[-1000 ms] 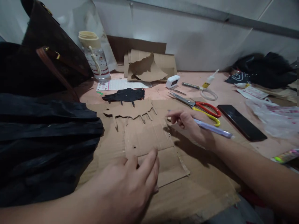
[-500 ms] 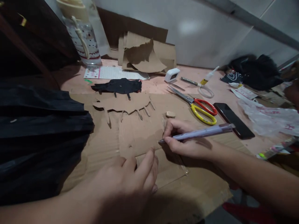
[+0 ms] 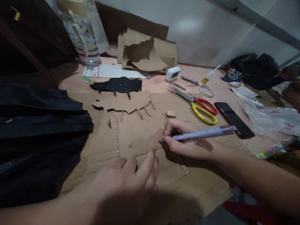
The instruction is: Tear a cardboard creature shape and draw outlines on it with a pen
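My right hand (image 3: 185, 137) grips a pale purple pen (image 3: 199, 133), its tip on or just over a piece of cardboard (image 3: 140, 137). Loosely bent, the fingers of my left hand (image 3: 133, 178) rest on the cardboard's near edge, holding nothing I can see. Above this piece lies a cut-out cardboard shape (image 3: 126, 103) with thin leg-like strips. Behind it is a black cut-out (image 3: 119, 85) of similar form. A small beige block (image 3: 171, 114) sits just beyond my right hand. Scissors (image 3: 201, 109) with red and yellow handles lie to its upper right.
Black pleated material (image 3: 42, 140) covers the left side. A bottle (image 3: 81, 34) and folded cardboard (image 3: 161, 51) stand at the back. On the right are a phone (image 3: 234, 120), a glue bottle (image 3: 209, 75), a clear plastic bag (image 3: 269, 115) and a white device (image 3: 172, 73).
The view has shifted very slightly. Both hands keep nearly the same place, and the pen stays in my right hand with its tip at almost the same spot.
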Demonstrator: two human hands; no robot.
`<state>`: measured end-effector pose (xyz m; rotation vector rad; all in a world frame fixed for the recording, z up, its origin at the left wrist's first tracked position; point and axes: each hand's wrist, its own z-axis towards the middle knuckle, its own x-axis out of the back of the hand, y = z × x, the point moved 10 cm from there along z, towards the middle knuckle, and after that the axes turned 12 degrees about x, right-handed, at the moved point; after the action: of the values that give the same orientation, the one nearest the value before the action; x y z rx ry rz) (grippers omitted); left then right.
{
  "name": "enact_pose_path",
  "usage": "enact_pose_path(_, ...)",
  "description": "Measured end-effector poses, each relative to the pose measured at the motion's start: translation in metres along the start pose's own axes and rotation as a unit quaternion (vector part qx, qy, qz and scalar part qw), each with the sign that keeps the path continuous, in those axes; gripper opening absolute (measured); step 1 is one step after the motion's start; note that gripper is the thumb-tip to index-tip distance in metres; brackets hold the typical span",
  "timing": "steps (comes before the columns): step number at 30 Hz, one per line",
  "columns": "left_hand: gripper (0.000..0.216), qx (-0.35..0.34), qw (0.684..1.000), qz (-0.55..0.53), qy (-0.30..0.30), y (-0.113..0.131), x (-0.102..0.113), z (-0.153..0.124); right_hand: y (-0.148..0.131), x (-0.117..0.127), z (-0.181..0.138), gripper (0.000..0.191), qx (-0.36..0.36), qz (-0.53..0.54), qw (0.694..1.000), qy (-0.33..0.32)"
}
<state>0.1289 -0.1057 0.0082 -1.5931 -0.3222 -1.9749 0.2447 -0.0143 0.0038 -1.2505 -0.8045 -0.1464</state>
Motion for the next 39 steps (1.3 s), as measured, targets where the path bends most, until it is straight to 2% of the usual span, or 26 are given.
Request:
enact_pose_path(6,0.042,-0.006,1.0,0.015,0.004,0.001,-0.003,-0.001,0.0,0.002,0.0,0.01,-0.002,-0.014,1.0,-0.006)
enact_pose_path(13,0.041,0.053,0.994,-0.03,0.09,-0.002,-0.002,-0.003,0.003,0.009,0.001,0.011,0.006,-0.029,1.0,0.005)
enact_pose_path(17,0.039,0.057,0.992,-0.04,0.102,-0.001,-0.001,-0.005,0.011,0.012,0.001,0.013,-0.013,0.054,0.998,0.029)
enact_pose_path(20,0.04,0.048,0.993,-0.039,0.098,-0.001,0.0,-0.006,0.016,0.01,0.001,0.014,-0.032,0.114,0.992,0.033)
enact_pose_path(25,0.039,0.033,0.998,-0.029,0.044,0.0,-0.006,-0.004,0.007,0.01,0.002,0.013,0.004,0.041,0.999,0.016)
enact_pose_path(28,0.04,0.024,0.998,-0.024,0.051,0.002,-0.005,-0.004,0.005,0.011,0.003,0.013,0.01,0.011,1.0,0.012)
enact_pose_path(34,0.041,0.037,0.996,-0.03,0.07,0.001,-0.004,-0.003,0.009,0.012,0.002,0.012,-0.007,0.031,0.999,0.026)
enact_pose_path(39,0.039,0.008,1.0,-0.013,0.026,0.001,-0.004,-0.002,0.014,0.016,0.0,0.014,-0.009,0.059,0.997,0.046)
